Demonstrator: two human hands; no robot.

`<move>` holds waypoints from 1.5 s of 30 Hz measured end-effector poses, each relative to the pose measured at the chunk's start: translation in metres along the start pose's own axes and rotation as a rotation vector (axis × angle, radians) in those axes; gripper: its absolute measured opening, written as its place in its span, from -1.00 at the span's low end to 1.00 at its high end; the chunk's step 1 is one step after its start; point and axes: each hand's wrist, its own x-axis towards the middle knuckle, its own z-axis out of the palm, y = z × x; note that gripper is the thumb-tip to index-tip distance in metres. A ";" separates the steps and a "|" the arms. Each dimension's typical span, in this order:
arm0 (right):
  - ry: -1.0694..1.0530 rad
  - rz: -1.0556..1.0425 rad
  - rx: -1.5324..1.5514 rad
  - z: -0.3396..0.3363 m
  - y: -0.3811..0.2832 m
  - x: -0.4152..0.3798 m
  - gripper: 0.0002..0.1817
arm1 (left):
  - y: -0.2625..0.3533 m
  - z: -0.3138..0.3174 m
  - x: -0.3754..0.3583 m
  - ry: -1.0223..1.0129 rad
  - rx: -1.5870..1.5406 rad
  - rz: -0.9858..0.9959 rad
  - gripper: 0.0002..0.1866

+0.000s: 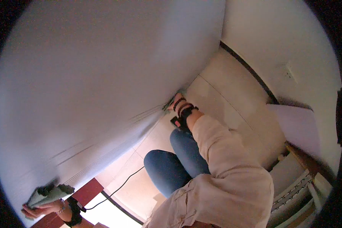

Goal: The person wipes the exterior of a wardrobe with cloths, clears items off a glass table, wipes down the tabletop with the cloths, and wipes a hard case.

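In the lower left, my left hand [45, 208] is closed on a bunched grey-green cloth [51, 193], held against the lower part of a large pale panel [91, 76]. My right hand [175, 102] reaches down to the panel's bottom edge, close to the floor. A small grey-green patch shows by its fingers, too dim to name, and the fingers themselves are mostly hidden. Dark bands circle both wrists, and a small black device with a red spot [176, 122] is at the right one.
Below me are my bent knees [165, 167] over a tiled floor [231, 102]. A thin black cable [126, 181] runs across the lower left, near a dark red block [89, 190]. On the right stand a white wall with a socket [288, 72], a pale lilac board [298, 127] and a white rack [292, 190].
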 end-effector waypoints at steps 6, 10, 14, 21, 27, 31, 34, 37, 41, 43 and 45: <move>-0.355 0.253 0.315 -0.038 -0.061 0.031 -0.40 | 0.000 -0.006 -0.009 -0.009 -0.080 -0.101 -0.49; 0.101 0.033 0.596 -0.092 -0.151 0.071 -0.39 | -0.001 -0.004 -0.019 -0.063 -0.125 -0.121 -0.55; 0.500 -0.659 0.268 -0.052 -0.222 0.019 -0.37 | -0.007 -0.001 -0.035 -0.021 -0.142 -0.102 -0.54; 0.115 -1.370 -1.096 -0.025 -0.250 -0.078 -0.42 | -0.008 0.005 -0.065 -0.058 -0.077 -0.229 -0.54; 0.912 -1.359 0.022 -0.056 -0.382 -0.047 -0.54 | -0.006 -0.001 -0.073 -0.051 -0.070 -0.282 -0.53; 0.695 -1.344 -0.654 0.010 -0.403 -0.125 -0.45 | -0.005 -0.002 -0.080 -0.076 -0.080 -0.305 -0.56; 0.374 -2.017 -1.018 0.040 -0.365 -0.161 -0.49 | -0.003 0.006 -0.080 -0.105 -0.128 -0.349 -0.55; -0.097 -2.111 -1.112 0.030 -0.381 -0.162 -0.56 | -0.012 0.003 -0.075 -0.075 -0.110 -0.318 -0.54; 0.223 -2.071 -1.182 0.034 -0.416 -0.186 -0.54 | -0.017 0.004 -0.079 -0.089 -0.131 -0.338 -0.53; 0.350 -1.753 -0.952 0.056 -0.427 -0.207 -0.50 | -0.016 0.005 -0.080 -0.086 -0.135 -0.339 -0.53; 0.439 -1.769 -0.891 0.074 -0.440 -0.227 -0.50 | -0.017 0.006 -0.082 -0.088 -0.140 -0.331 -0.53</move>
